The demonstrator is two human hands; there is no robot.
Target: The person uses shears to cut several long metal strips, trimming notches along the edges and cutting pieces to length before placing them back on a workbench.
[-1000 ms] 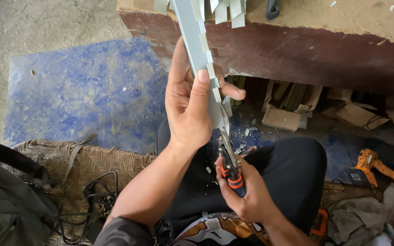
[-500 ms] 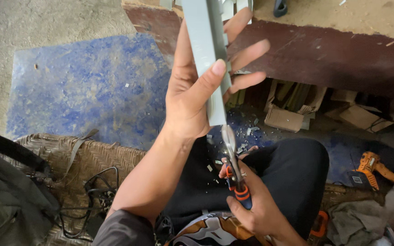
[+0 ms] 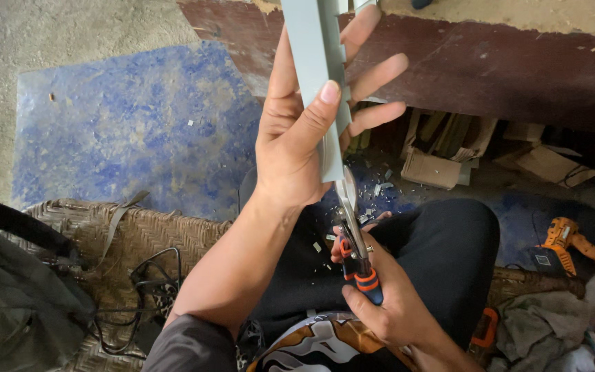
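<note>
The left hand [image 3: 297,148] grips a grey metal channel [image 3: 315,76] upright, thumb pressed across it. Below, the right hand [image 3: 397,310] squeezes tin snips [image 3: 354,238] biting its bottom edge. The cut seems underway; the next squeeze calls for steady alignment.

Floor: bare grey concrete [image 3: 70,27], dusty, with a worn blue mottled sheet [image 3: 139,131] laid flat and flecked with small pale offcuts. Woven straw mat [image 3: 139,241] below it, carrying a coiled black cable [image 3: 153,275]. Dark red-brown ledge [image 3: 504,69] across the top. Torn cardboard scraps [image 3: 442,165] beneath the ledge. Orange cordless drill [image 3: 580,244] at right. Light: soft, even daylight.
</note>
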